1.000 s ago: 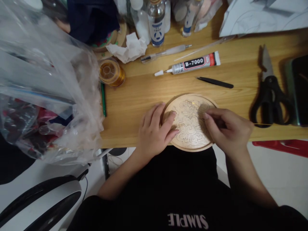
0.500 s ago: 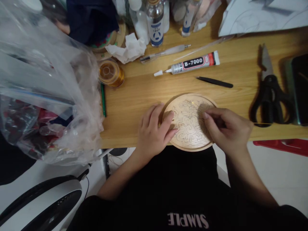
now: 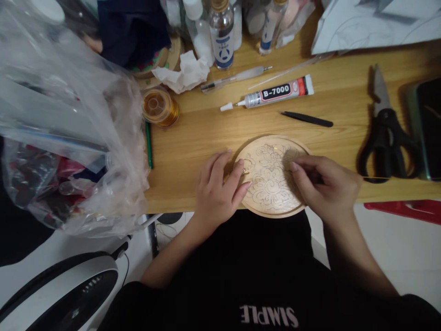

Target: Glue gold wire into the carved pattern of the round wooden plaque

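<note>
A round, pale wooden board (image 3: pixel 270 184) with a floral line drawing lies at the table's front edge, slightly overhanging it. My left hand (image 3: pixel 218 188) is at its left rim, fingers spread, thumb and index finger over the edge. By those fingertips is a small gold bit (image 3: pixel 245 171); another short gold piece lies on the upper part of the drawing. My right hand (image 3: pixel 325 184) is closed in a pinch over the board's right side. A thin gold wire (image 3: pixel 377 177) runs out to the right from behind this hand; its pinched end is hidden by the fingers.
Beyond the board lie black tweezers (image 3: pixel 306 119), a B-7000 glue tube (image 3: pixel 277 91) and a white-handled pen-like tool (image 3: pixel 237 78). Gold wire is wound on a spool (image 3: pixel 160 107) at left, beside a plastic bag (image 3: pixel 117 138). Black scissors (image 3: pixel 386 133) lie at right; bottles (image 3: pixel 222 41) stand behind.
My left hand has drawn slightly left, and more of the gold bit shows by its fingertips. My right hand keeps its pinch in nearly the same spot.
</note>
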`<state>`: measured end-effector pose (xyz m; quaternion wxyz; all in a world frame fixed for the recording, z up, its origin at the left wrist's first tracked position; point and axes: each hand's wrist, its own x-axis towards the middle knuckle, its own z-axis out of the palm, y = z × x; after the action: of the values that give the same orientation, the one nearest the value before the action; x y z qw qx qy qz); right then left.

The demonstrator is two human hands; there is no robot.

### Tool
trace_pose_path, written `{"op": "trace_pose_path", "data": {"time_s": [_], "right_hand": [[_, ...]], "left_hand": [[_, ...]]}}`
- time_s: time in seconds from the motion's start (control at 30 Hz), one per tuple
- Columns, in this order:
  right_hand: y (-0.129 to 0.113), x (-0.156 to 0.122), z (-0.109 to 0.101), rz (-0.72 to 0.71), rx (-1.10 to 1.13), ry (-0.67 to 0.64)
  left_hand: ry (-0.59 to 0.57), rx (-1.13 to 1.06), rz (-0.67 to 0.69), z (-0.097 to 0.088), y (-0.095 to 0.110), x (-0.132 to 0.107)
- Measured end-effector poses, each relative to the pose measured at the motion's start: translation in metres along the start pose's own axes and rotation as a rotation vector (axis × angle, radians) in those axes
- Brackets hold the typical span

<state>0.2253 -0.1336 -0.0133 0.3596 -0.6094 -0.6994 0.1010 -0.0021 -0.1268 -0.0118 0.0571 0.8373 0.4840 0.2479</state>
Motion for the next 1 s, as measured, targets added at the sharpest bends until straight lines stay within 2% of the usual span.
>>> {"op": "trace_pose_path", "data": {"time_s": [0.23,0.47,0.6,0.9,1.0], "right_hand": [[-0.001,0.001,0.001,-0.008,0.012,0.007],[0.000,0.001,0.001,-0.012,0.004,0.004],[-0.001,0.002,0.000,-0.015,-0.001,-0.002],[-0.002,0.001,-0.001,-0.012,0.008,-0.002],[-0.002,0.001,-0.001,-0.011,0.020,-0.006]], "left_hand": [[0.086,0.000,0.021,-0.002,0.000,-0.001],[0.097,0.000,0.055,-0.004,0.000,-0.002],[0.047,-0.007,0.108,-0.005,-0.002,-0.004],[-0.157,0.031,0.109,-0.010,-0.008,-0.016],[-0.169,0.058,0.107,-0.010,-0.009,-0.021]]}}
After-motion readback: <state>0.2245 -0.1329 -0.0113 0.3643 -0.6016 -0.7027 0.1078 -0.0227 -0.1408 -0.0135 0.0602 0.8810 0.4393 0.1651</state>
